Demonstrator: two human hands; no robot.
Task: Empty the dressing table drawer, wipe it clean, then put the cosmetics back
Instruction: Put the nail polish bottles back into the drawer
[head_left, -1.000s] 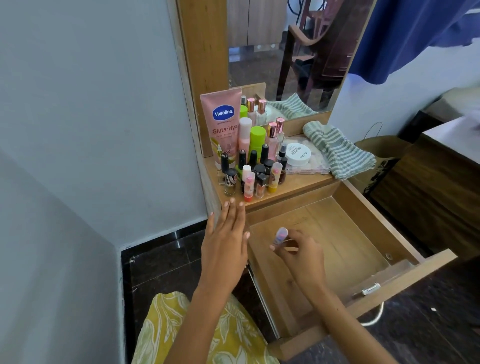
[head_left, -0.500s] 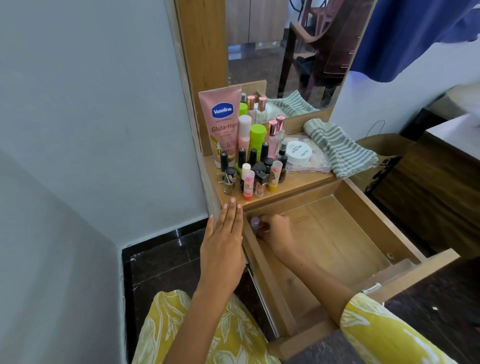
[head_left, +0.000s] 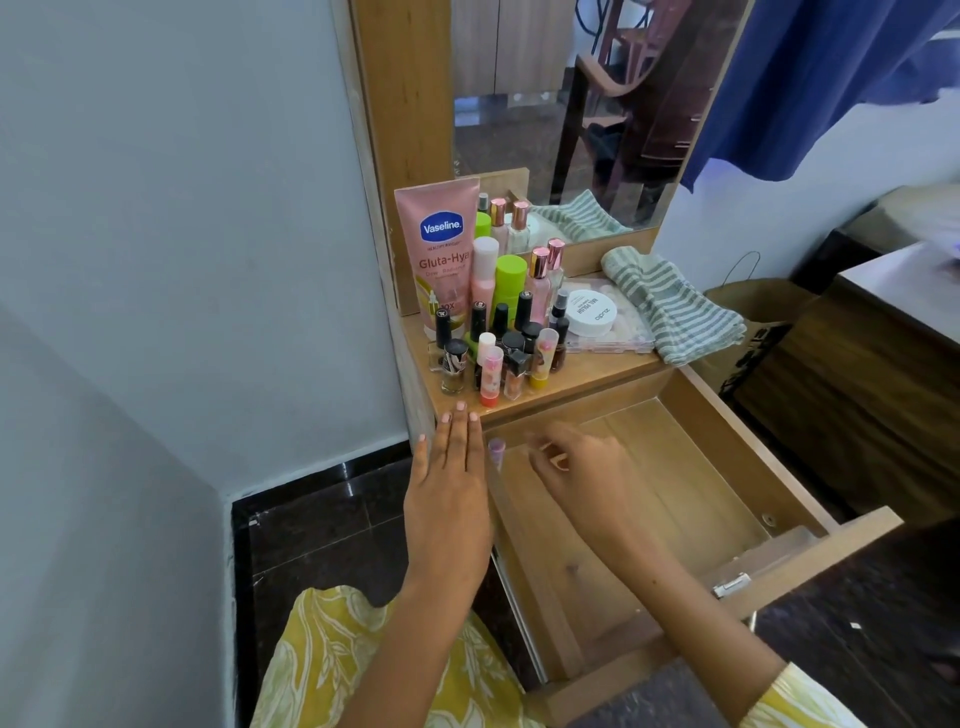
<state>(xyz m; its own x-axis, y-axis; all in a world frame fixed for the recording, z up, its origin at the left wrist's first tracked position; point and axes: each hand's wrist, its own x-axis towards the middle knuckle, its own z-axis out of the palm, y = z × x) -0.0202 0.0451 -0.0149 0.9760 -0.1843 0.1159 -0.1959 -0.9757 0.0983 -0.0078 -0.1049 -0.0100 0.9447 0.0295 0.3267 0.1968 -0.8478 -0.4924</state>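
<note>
While the left hand is held flat with its fingers straight and together, nothing is gripped by it; its fingertips are laid at the front edge of the dressing table top, just left of the open drawer. Just right of that hand, a small lilac-capped tube is seen upright in the drawer's back left corner, close against the side wall. A little further right, the right hand is held over the drawer floor, blurred, with its fingers loosely bent toward the tube; nothing is seen held in it, and a gap is visible between its fingertips and the tube. Beyond both hands, a tight cluster of nail polish bottles and lip balm sticks is stood on the table top. Behind these, a tall pink Vaseline tube is leaned against the mirror frame, with a pink bottle, a green-capped bottle and rose-gold-capped bottles beside it. Further right of the cluster, a round white jar is set on a clear flat case, and a striped grey-green cloth is draped at the far right edge. A mirror is mounted above.
</note>
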